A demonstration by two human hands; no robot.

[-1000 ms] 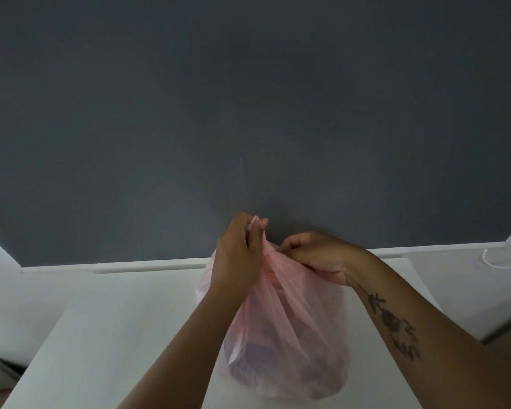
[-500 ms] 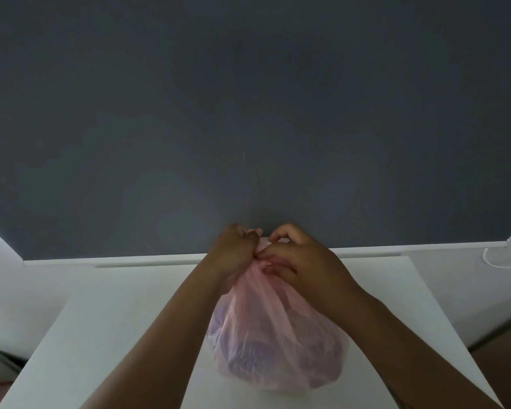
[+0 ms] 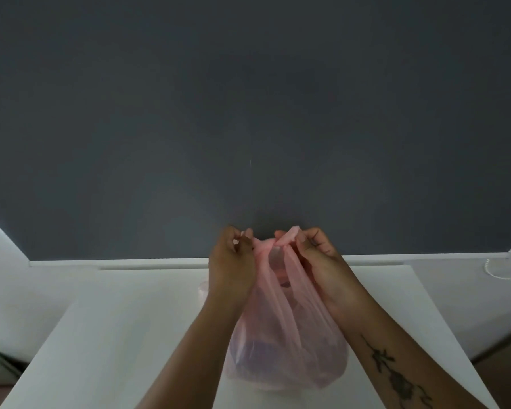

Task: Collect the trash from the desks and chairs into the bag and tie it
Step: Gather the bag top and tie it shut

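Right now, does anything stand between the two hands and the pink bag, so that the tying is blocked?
Nothing visible does. The left hand and the right hand each pinch one end at the top of the pink bag, and only twisted plastic stretches between them. The bag stands on the white desk.

Both forearms enter from the lower edge and converge toward the centre, bare to the wrist. Left hand [image 3: 230, 261]: back toward the camera, fingers curled, thumb and fingertips pinching a gathered strip of the bag [image 3: 283, 335] at the hand's upper edge. Right hand [image 3: 322, 261]: level with the left and a little apart from it, back likewise toward the camera, fingers curled, pinching a second strip of the same bag. Both wrists are held straight. The right forearm carries a dark tattoo [image 3: 396, 376] along its upper surface.
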